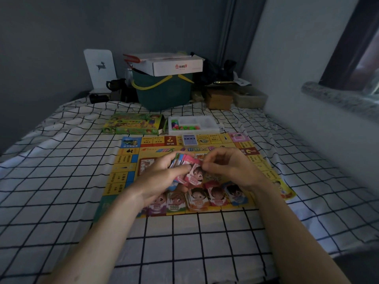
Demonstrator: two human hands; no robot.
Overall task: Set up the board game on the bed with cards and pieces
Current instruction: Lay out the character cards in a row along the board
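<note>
Sorting play money looked to be the step in hand. The person's left hand [164,173] gripped a fanned stack of paper bills [185,168] above the middle of the game board [123,160], which lay flat on the checked bedsheet [61,181]. The right hand [227,169] pinched the top pink bill between thumb and fingertips. Sorted bill piles [196,198] lay in a row along the board's near edge. A blue card deck [190,139] sat on the far edge, and beyond it a white tray of coloured pieces [192,125] beside the game box [133,124]. The next move probably called for peeling that bill free and dropping it on the matching pile.
</note>
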